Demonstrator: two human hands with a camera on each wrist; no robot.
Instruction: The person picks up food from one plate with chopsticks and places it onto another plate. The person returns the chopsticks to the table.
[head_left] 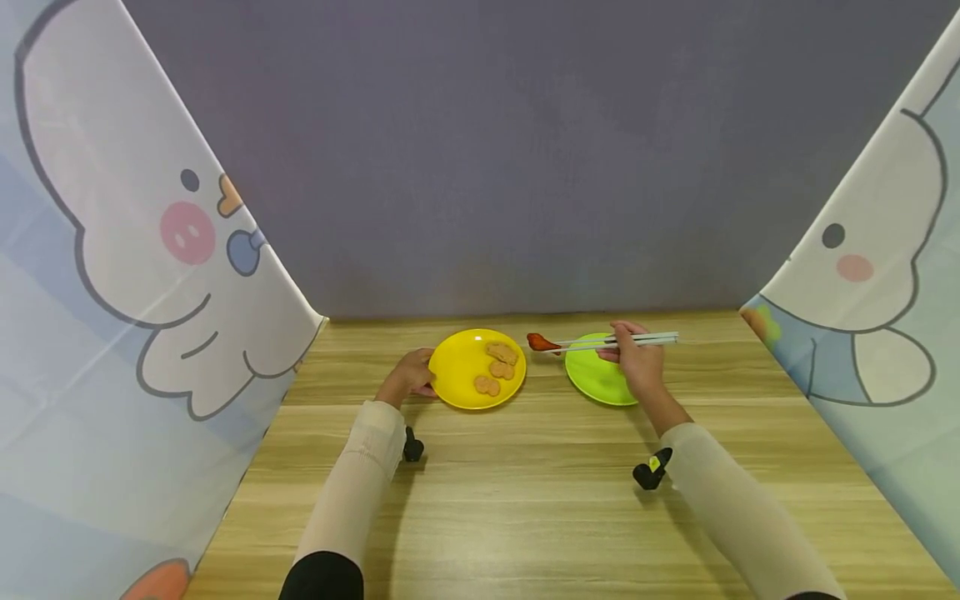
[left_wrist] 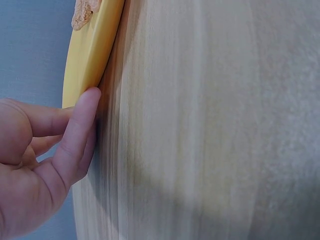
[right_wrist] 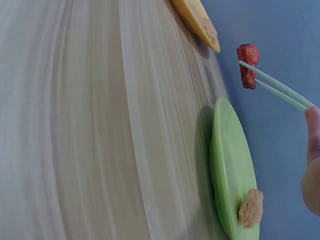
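My left hand point(head_left: 411, 372) pinches the left rim of a yellow plate point(head_left: 453, 371), thumb and fingertips right at its edge in the left wrist view. Several tan nugget-like pieces point(head_left: 501, 353) lie on that plate's right half. A pair of pale chopsticks point(head_left: 657, 338) is held in my right hand point(head_left: 642, 360), over a green plate point(head_left: 596, 377). Between the chopstick tips is a reddish-brown drumstick point(head_left: 542, 342), raised above the table in the gap between both plates. One tan nugget point(right_wrist: 251, 208) sits on the green plate in the right wrist view; the right hand hides it from the head view.
Both plates stand on a wood-grain table point(head_left: 517, 500) near its back edge. Behind it rises a grey wall panel point(head_left: 525, 167). Cartoon-printed cloths flank the left point(head_left: 150, 292) and right point(head_left: 862, 292) sides. Small black wrist devices hang below both forearms.
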